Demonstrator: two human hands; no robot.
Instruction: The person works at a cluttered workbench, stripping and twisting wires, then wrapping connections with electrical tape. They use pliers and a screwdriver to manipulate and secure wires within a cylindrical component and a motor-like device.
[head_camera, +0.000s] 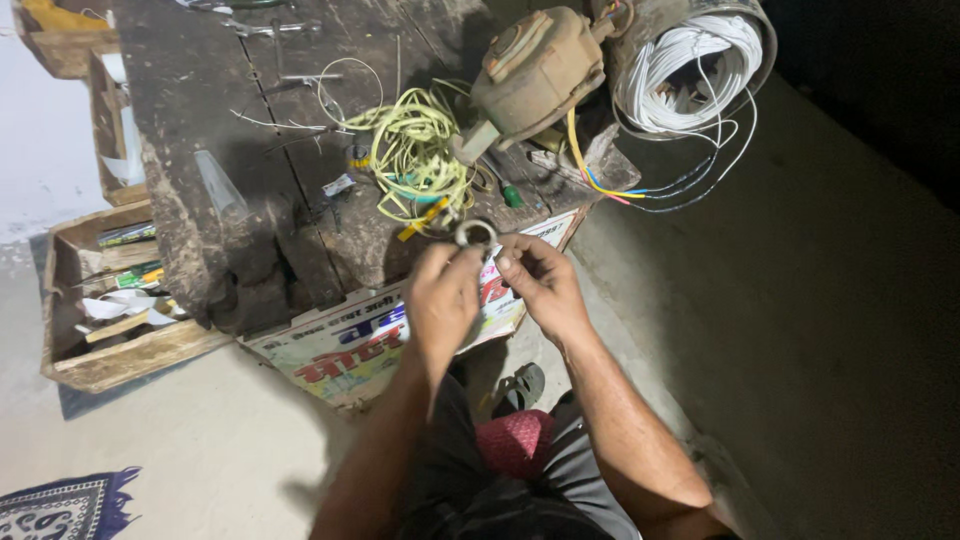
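A small metal ring (475, 232) was pinched between the fingertips of the left hand (441, 297) and right hand (541, 283), both grips closed on it, just off the counter (220, 150) edge. The ring would best be kept level and firmly pinched, clear of the yellow wire coil (413, 150).

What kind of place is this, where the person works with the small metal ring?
Most likely a small electrical repair workshop. A worn, dark wooden workbench carries a rusty motor housing, a tangle of yellow wire and a coil of white wire. Both hands hold the small metal ring.
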